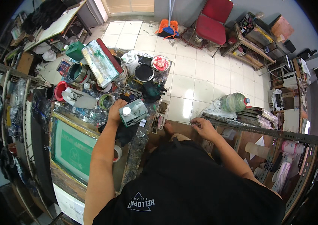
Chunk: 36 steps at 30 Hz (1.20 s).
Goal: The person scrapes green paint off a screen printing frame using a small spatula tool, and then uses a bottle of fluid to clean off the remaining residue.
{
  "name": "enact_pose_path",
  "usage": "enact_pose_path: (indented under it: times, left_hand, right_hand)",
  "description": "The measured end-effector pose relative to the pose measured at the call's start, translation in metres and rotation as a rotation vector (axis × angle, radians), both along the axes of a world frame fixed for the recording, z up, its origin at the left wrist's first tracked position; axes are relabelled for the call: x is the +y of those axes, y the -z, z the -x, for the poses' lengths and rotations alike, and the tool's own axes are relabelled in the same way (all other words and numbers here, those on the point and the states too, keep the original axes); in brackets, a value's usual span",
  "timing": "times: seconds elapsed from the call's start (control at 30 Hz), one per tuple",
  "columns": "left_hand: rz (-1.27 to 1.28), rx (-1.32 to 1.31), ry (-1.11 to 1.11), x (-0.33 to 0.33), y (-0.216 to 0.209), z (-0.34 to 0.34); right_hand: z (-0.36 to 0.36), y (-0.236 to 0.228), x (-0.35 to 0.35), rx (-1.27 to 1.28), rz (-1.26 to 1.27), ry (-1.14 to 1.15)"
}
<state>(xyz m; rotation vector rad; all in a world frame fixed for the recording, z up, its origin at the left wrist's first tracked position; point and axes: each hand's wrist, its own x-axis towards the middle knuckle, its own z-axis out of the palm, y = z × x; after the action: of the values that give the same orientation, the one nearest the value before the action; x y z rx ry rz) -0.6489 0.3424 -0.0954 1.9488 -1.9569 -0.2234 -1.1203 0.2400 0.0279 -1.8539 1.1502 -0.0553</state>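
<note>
My left hand point(115, 113) is against the left side of a rectangular, paint-stained can point(138, 114) with a white cap, on the cluttered worktable. Its fingers are bent by the can's far left corner; what they grip is partly hidden. Dark cloth point(127, 132) lies below the can and beside my wrist. My right hand point(204, 129) hangs to the right of my body, near the metal edge of a low rack point(241, 129). Its fingers are loosely bent and apart, with nothing visible in them.
A framed green printing screen point(74, 150) lies left of my forearm. Around the table's far side stand a white jug point(82, 99), a red-and-white tin point(105, 62), a black-topped tub point(144, 72) and a red-lidded tub point(160, 63). A large water bottle point(234, 102) rests on the right rack.
</note>
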Motion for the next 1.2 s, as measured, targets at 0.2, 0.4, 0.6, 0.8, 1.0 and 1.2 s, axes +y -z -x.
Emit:
enact_pose_path:
  times: [0.2,0.4,0.6,0.8,1.0,1.2]
  left_hand:
    - [0.046,0.11,-0.134,0.015,-0.025,0.008]
    - [0.006,0.117,-0.266,0.03,-0.014,0.012]
    - [0.088,0.44,-0.39,0.038,0.03,0.012]
    - [0.112,0.434,-0.537,0.047,0.05,0.005]
    - [0.211,0.186,-0.595,0.056,-0.065,0.053]
    - [0.218,0.505,-0.958,0.122,-0.095,0.11]
  right_hand:
    - [-0.007,0.013,-0.004,-0.035,0.039,-0.103]
    - [-0.021,0.014,-0.009,-0.056,0.064,-0.222]
    - [-0.033,0.012,-0.016,0.007,-0.007,-0.24]
    - [-0.062,0.072,-0.028,-0.224,-0.269,-0.063]
    - [-0.141,0.075,-0.028,-0.459,-0.922,0.47]
    - [-0.184,0.116,-0.012,-0.387,-0.693,0.617]
